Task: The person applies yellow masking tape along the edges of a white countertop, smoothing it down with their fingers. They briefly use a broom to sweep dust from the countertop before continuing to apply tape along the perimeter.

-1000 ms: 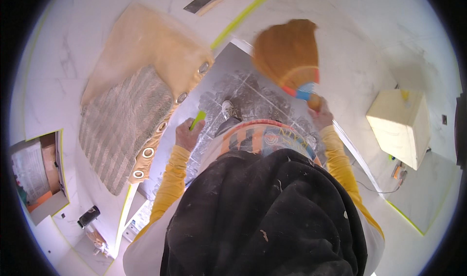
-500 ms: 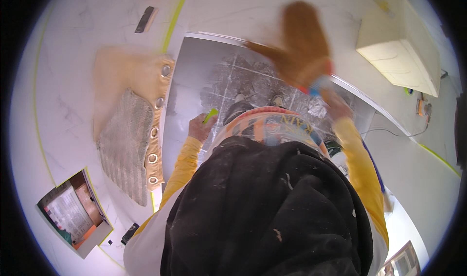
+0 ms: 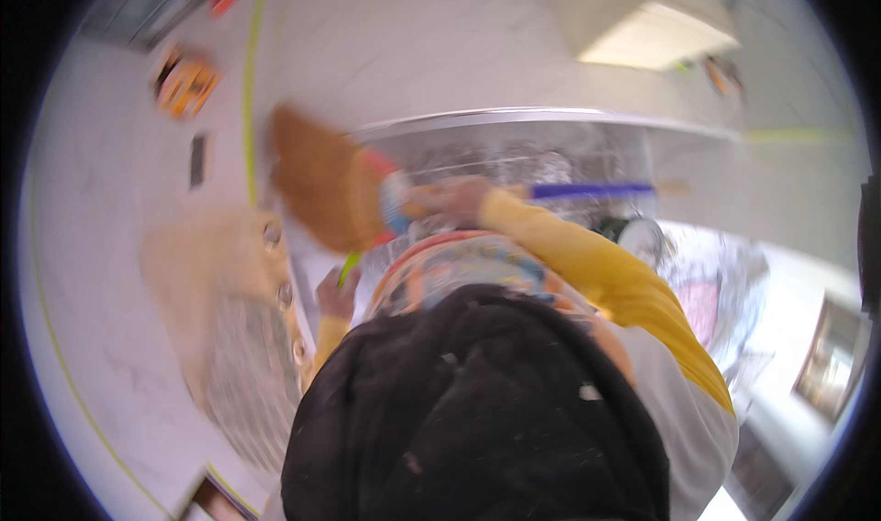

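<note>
My right hand (image 3: 456, 198) is closed around a broom (image 3: 321, 183) near its head. The broom has brown bristles with red, white and blue bands, and its blue handle (image 3: 592, 191) runs off to the right. Its bristles reach left past the edge of the grey tiled area, smeared by motion. Just below the bristles, my left hand (image 3: 336, 296) grips a small bright-green object (image 3: 349, 267), whose kind I cannot make out. Pale dust and smears mark the grey tiles (image 3: 514, 158) in front of me.
A tan grommeted curtain (image 3: 197, 246) and a grey striped mat (image 3: 248, 365) lie at the left. Beyond them are a dark flat tool (image 3: 197, 160) and an orange package (image 3: 188, 85). A cream box-shaped block (image 3: 642, 16) stands far right; a bucket (image 3: 641, 243) is nearer.
My right hand has swung the broom from the far right across to the left. The view has turned, and my left hand still holds the green object.
</note>
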Motion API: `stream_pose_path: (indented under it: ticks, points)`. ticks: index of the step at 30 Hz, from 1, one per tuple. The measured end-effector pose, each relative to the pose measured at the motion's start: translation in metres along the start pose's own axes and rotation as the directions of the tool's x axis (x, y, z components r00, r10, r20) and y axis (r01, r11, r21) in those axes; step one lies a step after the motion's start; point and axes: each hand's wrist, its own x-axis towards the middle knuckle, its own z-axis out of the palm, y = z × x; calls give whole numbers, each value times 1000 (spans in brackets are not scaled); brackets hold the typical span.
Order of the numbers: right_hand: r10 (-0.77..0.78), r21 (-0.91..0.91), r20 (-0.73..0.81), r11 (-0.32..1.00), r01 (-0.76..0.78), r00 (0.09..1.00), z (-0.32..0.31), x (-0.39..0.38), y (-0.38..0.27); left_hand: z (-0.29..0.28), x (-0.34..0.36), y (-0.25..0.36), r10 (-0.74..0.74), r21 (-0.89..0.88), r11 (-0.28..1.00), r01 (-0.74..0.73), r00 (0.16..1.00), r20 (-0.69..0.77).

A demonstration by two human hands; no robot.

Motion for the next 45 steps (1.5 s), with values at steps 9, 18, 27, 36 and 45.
stream_pose_path:
  ticks: [9,18,27,36,45]
  points:
    - [591,39,144,798,-601,794,-16,-118,-31,-12,2,-67,-92,159,985,69,985,144]
    - [922,556,-226,388,-735,315,32,-249,-110,19,57,-98,151,15,987,-158,961,232]
    - [783,465,-303,619,-633,543,19,-218,-88,13,120,24,408,-66,911,-407,868,284]
    - [911,580,-389,124,-805,-140,19,-408,92,91,101,-14,202,166,950,-264,926,320]
    - [906,827,-392,424,-369,161,-25,-483,23,157,69,78,-58,-7,998,66,917,395]
